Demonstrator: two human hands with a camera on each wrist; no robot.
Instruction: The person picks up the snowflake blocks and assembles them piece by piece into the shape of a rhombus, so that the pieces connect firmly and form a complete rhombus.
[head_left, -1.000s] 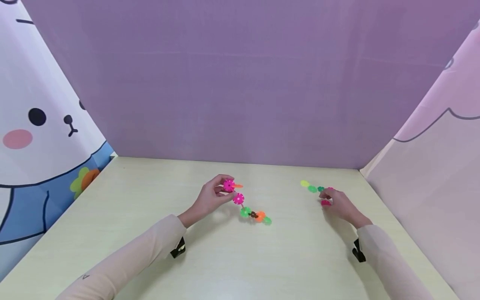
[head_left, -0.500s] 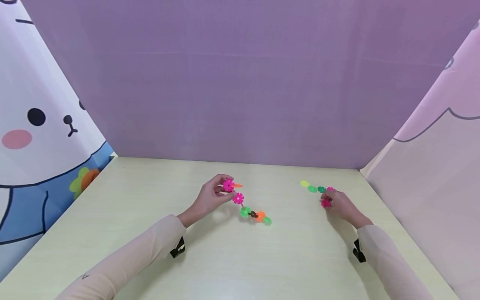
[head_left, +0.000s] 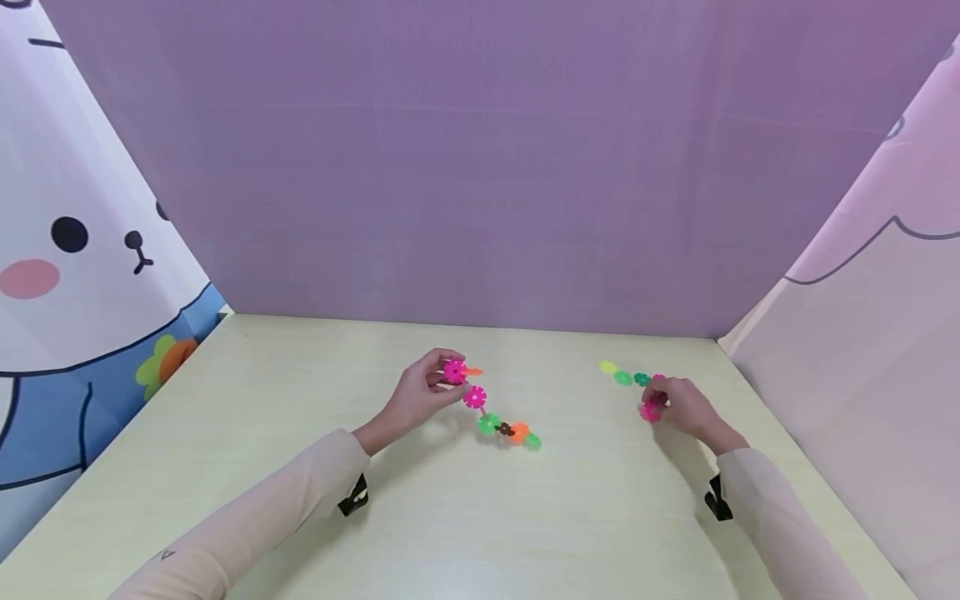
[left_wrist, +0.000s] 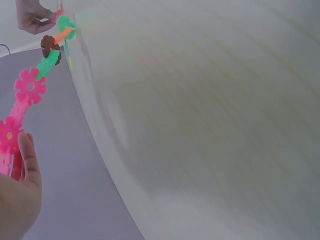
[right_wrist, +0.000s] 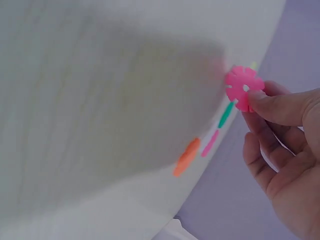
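My left hand holds a chain of interlocking snowflake discs by its far end, thumb and fingers round a pink disc. From there the chain runs toward the right through another pink disc, a green disc, a brown disc and an orange disc. Its other end is a green disc. On the right, my right hand pinches a single pink snowflake disc between thumb and fingers, its face and centre hole showing in the right wrist view.
Beyond the right hand several loose discs lie on the pale table: yellow, green, teal and pink. A purple panel closes off the back; printed cloths hang at both sides.
The right hand has taken the pink disc between its fingers and turned it, so that its face shows more toward the head camera. The left hand and its chain have stayed nearly still.
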